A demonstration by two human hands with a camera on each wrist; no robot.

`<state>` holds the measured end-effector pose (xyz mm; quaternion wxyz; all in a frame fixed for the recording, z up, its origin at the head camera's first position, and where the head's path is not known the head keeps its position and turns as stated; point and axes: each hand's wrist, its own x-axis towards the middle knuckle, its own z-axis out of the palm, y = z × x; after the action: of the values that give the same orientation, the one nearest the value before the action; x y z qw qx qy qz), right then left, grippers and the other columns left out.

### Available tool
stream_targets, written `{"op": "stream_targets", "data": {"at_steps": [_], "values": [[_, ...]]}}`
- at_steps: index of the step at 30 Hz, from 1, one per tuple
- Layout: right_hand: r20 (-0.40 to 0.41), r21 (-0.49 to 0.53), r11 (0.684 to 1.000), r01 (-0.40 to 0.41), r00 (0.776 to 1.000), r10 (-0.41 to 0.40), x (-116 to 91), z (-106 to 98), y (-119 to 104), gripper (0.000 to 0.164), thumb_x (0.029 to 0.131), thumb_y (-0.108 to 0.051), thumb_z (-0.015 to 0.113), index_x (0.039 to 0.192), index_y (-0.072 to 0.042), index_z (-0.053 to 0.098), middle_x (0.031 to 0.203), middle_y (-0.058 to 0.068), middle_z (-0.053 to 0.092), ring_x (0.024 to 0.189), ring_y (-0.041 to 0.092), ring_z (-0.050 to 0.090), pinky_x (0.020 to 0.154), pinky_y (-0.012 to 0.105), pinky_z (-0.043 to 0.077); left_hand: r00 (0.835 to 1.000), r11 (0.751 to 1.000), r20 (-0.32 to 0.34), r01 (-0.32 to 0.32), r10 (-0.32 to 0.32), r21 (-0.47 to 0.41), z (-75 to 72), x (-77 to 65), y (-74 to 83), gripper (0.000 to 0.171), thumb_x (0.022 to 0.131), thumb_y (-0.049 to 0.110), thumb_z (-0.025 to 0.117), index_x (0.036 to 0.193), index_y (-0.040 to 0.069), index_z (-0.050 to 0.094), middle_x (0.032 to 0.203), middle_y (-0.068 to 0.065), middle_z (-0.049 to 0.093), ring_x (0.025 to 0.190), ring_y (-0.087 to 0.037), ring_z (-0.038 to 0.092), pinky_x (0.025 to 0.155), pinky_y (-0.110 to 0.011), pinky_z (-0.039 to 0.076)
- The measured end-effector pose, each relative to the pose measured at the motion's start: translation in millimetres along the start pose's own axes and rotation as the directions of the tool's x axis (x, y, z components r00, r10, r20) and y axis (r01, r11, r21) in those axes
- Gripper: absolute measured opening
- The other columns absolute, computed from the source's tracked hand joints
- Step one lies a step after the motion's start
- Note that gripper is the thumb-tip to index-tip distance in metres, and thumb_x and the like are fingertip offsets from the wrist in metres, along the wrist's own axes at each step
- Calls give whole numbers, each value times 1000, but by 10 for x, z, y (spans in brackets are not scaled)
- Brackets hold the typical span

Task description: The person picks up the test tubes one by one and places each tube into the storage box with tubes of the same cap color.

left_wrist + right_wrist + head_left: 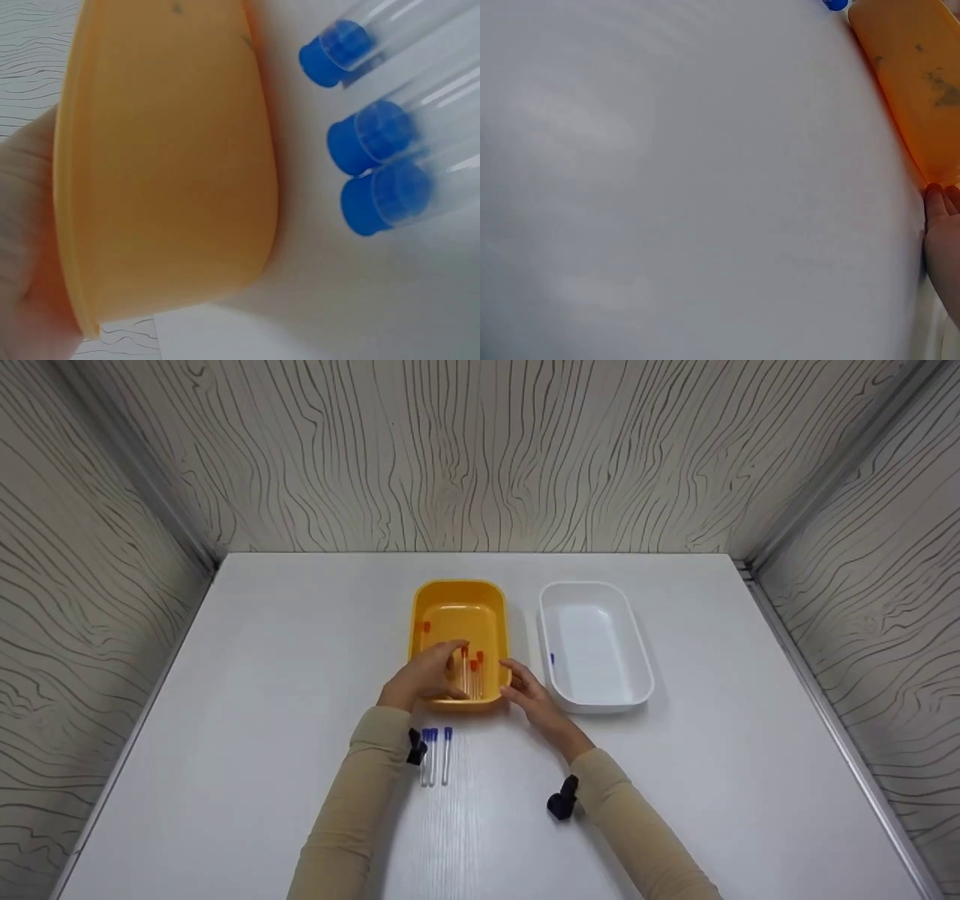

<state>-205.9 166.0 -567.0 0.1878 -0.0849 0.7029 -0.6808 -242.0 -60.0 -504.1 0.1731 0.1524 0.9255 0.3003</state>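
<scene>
My left hand [429, 673] reaches into the orange tray [459, 591], its thumb and fingers spread apart. Between them lie clear tubes with red caps [474, 665], the nearest close to the fingertips; whether it is touched cannot be told. Another red cap [427, 626] shows by the tray's left wall. My right hand [531, 694] is at the tray's right side; in the right wrist view its fingers [935, 202] touch the outer wall. Three blue-capped tubes [447, 754] lie on the table in front of the tray, seen close up in the left wrist view.
A white tray [592, 699] stands right of the orange one, with a blue cap [553, 658] by its left wall. Both trays sit on a white table [300, 645]. Wood-patterned panels [480, 457] rise behind and at both sides.
</scene>
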Motion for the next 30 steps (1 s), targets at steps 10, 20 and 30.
{"op": "stream_targets", "data": {"at_steps": [10, 20, 30], "values": [[11, -1, 1000, -31, 999, 31, -43, 13, -99, 55, 101, -14, 47, 151, -14, 25, 158, 19, 26, 145, 33, 30, 117, 38, 28, 999, 999, -21, -30, 30, -38, 3, -10, -22, 85, 73, 28, 83, 146, 21, 40, 129, -11, 58, 111, -25, 57, 108, -41, 44], [23, 16, 999, -33, 999, 32, -13, 15, -37, 55, 102, -15, 45, 152, -14, 22, 158, 18, 24, 145, 33, 29, 114, 34, 30, 979, 982, -155, -148, 130, -113, -8, -113, -77, 68, 80, 23, 79, 140, 12, 48, 100, -13, 59, 83, -17, 49, 77, -28, 47], [10, 14, 1000, -1, 1000, 1, -1, -4, 0, 57, 100, -19, 50, 151, -13, 25, 157, 16, 26, 144, 32, 31, 111, 28, 33, 926, 951, -291, -285, 240, -122, -81, -338, -68, 54, 85, 23, 73, 133, 7, 54, 93, -20, 60, 77, -14, 47, 70, -18, 42]]}}
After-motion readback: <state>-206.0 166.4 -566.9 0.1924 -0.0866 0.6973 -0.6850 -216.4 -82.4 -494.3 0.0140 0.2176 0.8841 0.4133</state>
